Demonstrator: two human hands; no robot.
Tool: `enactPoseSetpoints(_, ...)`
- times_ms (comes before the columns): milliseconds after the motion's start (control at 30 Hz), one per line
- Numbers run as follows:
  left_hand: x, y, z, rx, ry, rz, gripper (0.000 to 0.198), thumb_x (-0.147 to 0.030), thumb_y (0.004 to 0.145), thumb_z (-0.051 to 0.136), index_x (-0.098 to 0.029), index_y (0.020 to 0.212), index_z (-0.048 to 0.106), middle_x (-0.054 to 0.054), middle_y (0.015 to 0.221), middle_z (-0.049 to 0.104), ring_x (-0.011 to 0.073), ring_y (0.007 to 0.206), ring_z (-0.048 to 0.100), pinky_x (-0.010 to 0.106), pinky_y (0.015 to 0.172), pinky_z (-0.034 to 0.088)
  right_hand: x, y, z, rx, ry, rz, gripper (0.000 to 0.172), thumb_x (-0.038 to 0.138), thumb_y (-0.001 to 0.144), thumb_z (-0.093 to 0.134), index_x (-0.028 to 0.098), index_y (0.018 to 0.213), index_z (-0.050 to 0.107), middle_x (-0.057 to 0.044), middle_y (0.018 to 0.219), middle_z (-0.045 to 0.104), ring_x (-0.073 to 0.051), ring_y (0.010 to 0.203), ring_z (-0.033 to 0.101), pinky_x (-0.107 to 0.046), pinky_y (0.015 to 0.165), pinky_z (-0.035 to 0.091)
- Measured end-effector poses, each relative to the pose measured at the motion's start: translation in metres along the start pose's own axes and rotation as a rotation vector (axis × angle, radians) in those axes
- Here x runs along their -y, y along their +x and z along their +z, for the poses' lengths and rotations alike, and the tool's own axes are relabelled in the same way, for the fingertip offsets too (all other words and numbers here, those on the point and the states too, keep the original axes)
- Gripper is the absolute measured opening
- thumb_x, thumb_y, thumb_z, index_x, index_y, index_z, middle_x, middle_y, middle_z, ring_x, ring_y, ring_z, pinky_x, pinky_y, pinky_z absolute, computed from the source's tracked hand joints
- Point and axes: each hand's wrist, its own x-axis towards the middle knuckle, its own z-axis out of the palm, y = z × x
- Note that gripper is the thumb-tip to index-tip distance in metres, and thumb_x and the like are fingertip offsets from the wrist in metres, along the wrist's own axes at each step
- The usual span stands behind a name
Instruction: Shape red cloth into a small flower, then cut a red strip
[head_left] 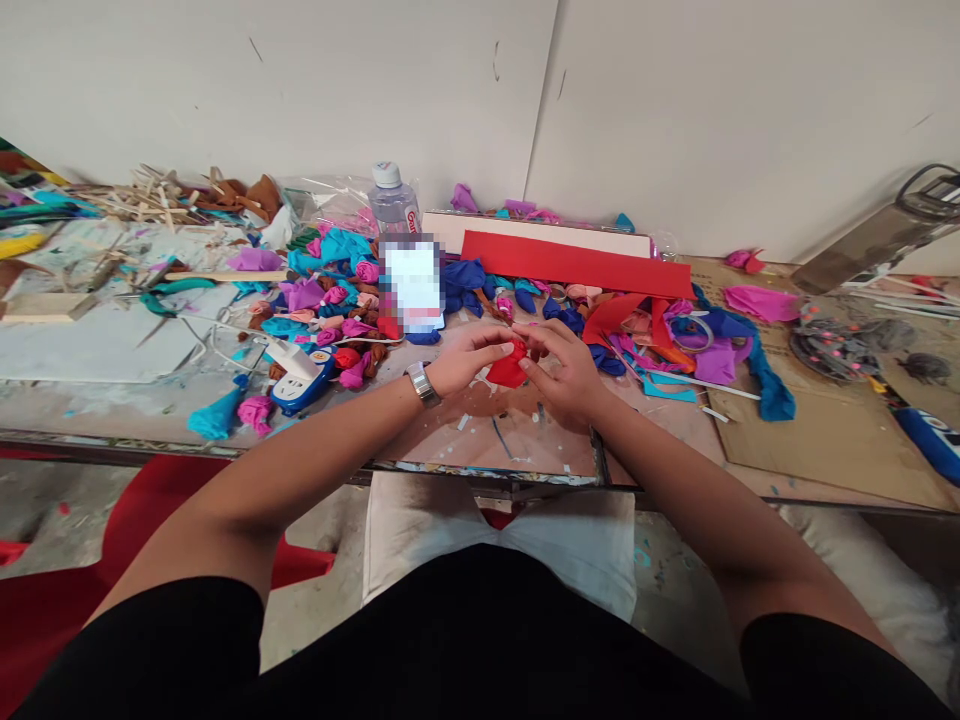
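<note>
Between my two hands, over the front middle of the table, is a small piece of red crepe paper (508, 371), bunched at its top with a flat flap hanging below. My left hand (474, 357), with a metal watch (422, 384) at the wrist, pinches it from the left between thumb and fingers. From the right, my right hand (561, 368) grips its edge with thumb and fingertips. Behind them lies a long red strip of paper (574, 262). Heaped around it are several crumpled blue, pink and purple paper pieces (328, 297).
A phone with a lit screen (414, 285) leans before a water bottle (394, 205). To the left are a power strip (304, 382) with a plug, green-handled pliers (176, 293) and wood scraps (161, 200). Cardboard (817, 430) and a dark bottle (874, 230) are on the right.
</note>
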Motion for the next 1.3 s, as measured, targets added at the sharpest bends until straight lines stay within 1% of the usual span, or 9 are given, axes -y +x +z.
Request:
enactPoseSetpoints(100, -0.004, 0.000, 0.000, 0.076, -0.037, -0.032, 0.035, -0.052, 0.094, 0.077, -0.019, 0.106, 0.082, 0.009, 0.110, 0.077, 0.0238, 0.103, 0.069, 0.038, 0.096, 0.054, -0.002, 0.001, -0.001, 0.048, -0.020, -0.051, 0.042, 0.046, 0.107, 0.058, 0.028, 0.144, 0.066, -0.012, 0.125, 0.068, -0.026, 0.107, 0.066, -0.045, 0.091, 0.060)
enactPoseSetpoints(167, -0.006, 0.000, 0.001, 0.081, -0.050, -0.043, 0.038, -0.054, 0.094, 0.077, -0.018, 0.105, 0.081, 0.009, 0.109, 0.076, 0.0234, 0.103, 0.068, 0.038, 0.096, 0.053, -0.003, 0.000, -0.001, 0.048, -0.021, -0.051, 0.040, 0.048, 0.106, 0.059, 0.028, 0.139, 0.068, -0.012, 0.123, 0.066, -0.027, 0.107, 0.065, -0.046, 0.090, 0.061)
enactPoseSetpoints(300, -0.007, -0.001, 0.005, -0.079, -0.165, -0.085, 0.049, -0.062, 0.089, 0.081, -0.020, 0.111, 0.074, 0.007, 0.111, 0.073, 0.0199, 0.099, 0.067, 0.033, 0.090, 0.054, -0.004, 0.000, 0.000, -0.056, 0.008, 0.009, 0.037, 0.049, 0.103, 0.064, 0.027, 0.133, 0.068, -0.011, 0.121, 0.066, -0.023, 0.091, 0.064, -0.042, 0.080, 0.060)
enactPoseSetpoints(400, -0.005, 0.000, 0.005, -0.217, -0.199, -0.119, 0.052, -0.067, 0.083, 0.085, -0.020, 0.097, 0.067, 0.001, 0.092, 0.065, 0.0133, 0.082, 0.060, 0.026, 0.076, 0.052, -0.005, 0.001, 0.001, -0.153, 0.039, 0.050, 0.035, 0.046, 0.102, 0.068, 0.026, 0.131, 0.067, -0.008, 0.117, 0.067, -0.019, 0.084, 0.063, -0.038, 0.078, 0.058)
enactPoseSetpoints(500, -0.005, 0.002, 0.003, -0.268, -0.174, -0.131, 0.054, -0.067, 0.081, 0.086, -0.019, 0.086, 0.063, -0.002, 0.081, 0.059, 0.0107, 0.074, 0.055, 0.024, 0.072, 0.049, -0.006, 0.001, 0.001, -0.197, 0.058, 0.082, 0.035, 0.047, 0.101, 0.069, 0.026, 0.129, 0.065, -0.006, 0.111, 0.069, -0.018, 0.081, 0.063, -0.036, 0.076, 0.056)
enactPoseSetpoints(800, -0.009, 0.003, 0.003, -0.242, -0.159, -0.119, 0.049, -0.062, 0.085, 0.086, -0.016, 0.083, 0.068, -0.001, 0.076, 0.062, 0.0098, 0.069, 0.051, 0.027, 0.068, 0.042, -0.006, -0.002, 0.005, -0.194, 0.235, 0.280, 0.043, 0.056, 0.097, 0.073, 0.023, 0.122, 0.063, -0.007, 0.109, 0.072, -0.020, 0.083, 0.066, -0.036, 0.080, 0.057)
enactPoseSetpoints(1000, -0.005, 0.005, 0.002, -0.239, -0.163, -0.142, 0.053, -0.067, 0.081, 0.086, -0.017, 0.084, 0.071, 0.000, 0.076, 0.063, 0.0106, 0.068, 0.053, 0.027, 0.067, 0.043, -0.011, -0.002, 0.008, -0.245, 0.271, 0.324, 0.048, 0.061, 0.092, 0.076, 0.025, 0.120, 0.061, -0.004, 0.099, 0.071, -0.020, 0.079, 0.066, -0.036, 0.076, 0.056)
enactPoseSetpoints(1167, -0.004, 0.003, 0.001, -0.168, -0.096, -0.140, 0.049, -0.058, 0.075, 0.093, -0.016, 0.088, 0.072, 0.001, 0.084, 0.069, 0.0108, 0.073, 0.056, 0.027, 0.070, 0.043, -0.016, 0.000, 0.007, -0.271, 0.279, 0.331, 0.049, 0.061, 0.093, 0.076, 0.025, 0.123, 0.062, -0.002, 0.093, 0.068, -0.020, 0.077, 0.065, -0.036, 0.077, 0.057)
enactPoseSetpoints(1300, -0.004, 0.003, 0.001, -0.183, -0.029, -0.122, 0.048, -0.055, 0.074, 0.094, -0.016, 0.084, 0.068, 0.001, 0.084, 0.068, 0.0114, 0.074, 0.056, 0.027, 0.072, 0.045, -0.020, 0.000, 0.008, -0.285, 0.269, 0.355, 0.051, 0.063, 0.094, 0.072, 0.025, 0.126, 0.063, -0.003, 0.095, 0.069, -0.020, 0.078, 0.066, -0.036, 0.075, 0.058)
